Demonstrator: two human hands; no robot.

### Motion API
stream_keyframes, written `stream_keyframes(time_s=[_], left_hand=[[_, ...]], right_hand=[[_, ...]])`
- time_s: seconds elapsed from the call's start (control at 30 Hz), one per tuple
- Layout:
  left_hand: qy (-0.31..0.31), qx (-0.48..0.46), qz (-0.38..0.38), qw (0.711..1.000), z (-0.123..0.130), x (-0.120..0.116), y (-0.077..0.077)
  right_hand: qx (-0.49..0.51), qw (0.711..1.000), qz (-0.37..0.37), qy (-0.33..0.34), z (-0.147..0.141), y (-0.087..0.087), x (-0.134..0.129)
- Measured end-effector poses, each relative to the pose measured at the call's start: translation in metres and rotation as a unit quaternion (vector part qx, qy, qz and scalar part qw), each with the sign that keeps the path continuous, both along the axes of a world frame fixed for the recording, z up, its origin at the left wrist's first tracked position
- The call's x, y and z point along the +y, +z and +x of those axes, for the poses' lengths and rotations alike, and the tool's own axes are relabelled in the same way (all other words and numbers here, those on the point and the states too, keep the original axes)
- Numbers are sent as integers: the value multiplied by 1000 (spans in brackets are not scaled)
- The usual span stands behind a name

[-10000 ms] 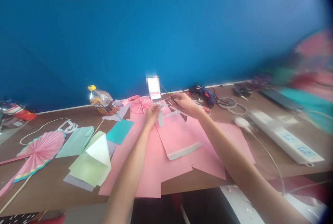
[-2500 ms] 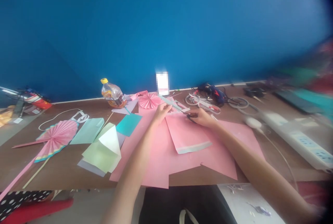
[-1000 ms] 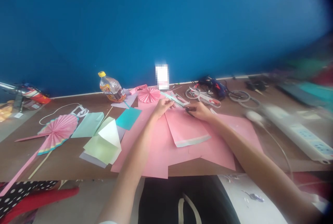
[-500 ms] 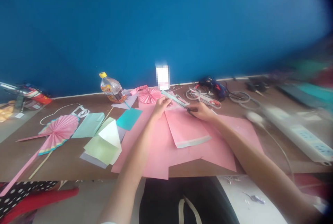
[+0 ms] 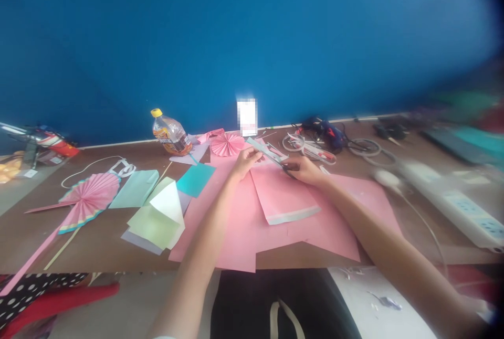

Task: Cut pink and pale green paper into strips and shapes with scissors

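My left hand [image 5: 248,162] pinches a narrow pale blue paper strip [image 5: 256,143], which slants down toward my right hand [image 5: 303,169]. My right hand is closed around small dark-handled scissors [image 5: 289,172]; their blades are hard to make out near the strip's lower end. Just below both hands lies a pink sheet with a whitish strip along its near edge [image 5: 285,197]. It rests on larger pink sheets [image 5: 236,234] spread over the brown table.
To the left are a pleated pink fan [image 5: 92,194], folded pale green paper [image 5: 155,221], a teal sheet [image 5: 196,180] and a drink bottle [image 5: 171,137]. A pink rosette [image 5: 227,145] lies behind my left hand. Cables [image 5: 366,149] and a power strip [image 5: 452,205] are at right.
My hands stay close together in nearly the same place. The pale strip has shifted slightly between them, and the whole view has moved a little.
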State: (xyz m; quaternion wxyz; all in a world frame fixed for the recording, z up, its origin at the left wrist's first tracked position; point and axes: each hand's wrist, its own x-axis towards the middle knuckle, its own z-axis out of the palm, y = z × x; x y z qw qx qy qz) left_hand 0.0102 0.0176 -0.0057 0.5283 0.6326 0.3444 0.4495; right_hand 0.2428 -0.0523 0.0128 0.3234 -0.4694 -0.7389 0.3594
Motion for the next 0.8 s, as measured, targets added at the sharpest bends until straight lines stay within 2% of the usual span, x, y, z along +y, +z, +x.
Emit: stream_keyframes(time_s=[0.4, 0.8], left_hand=[[-34, 19, 16, 999, 1, 0, -1], [-20, 27, 14, 999, 1, -1, -1]], right_hand=[[10, 1000, -16, 14, -1, -2, 1], [22, 999, -3, 31, -3, -1, 1]])
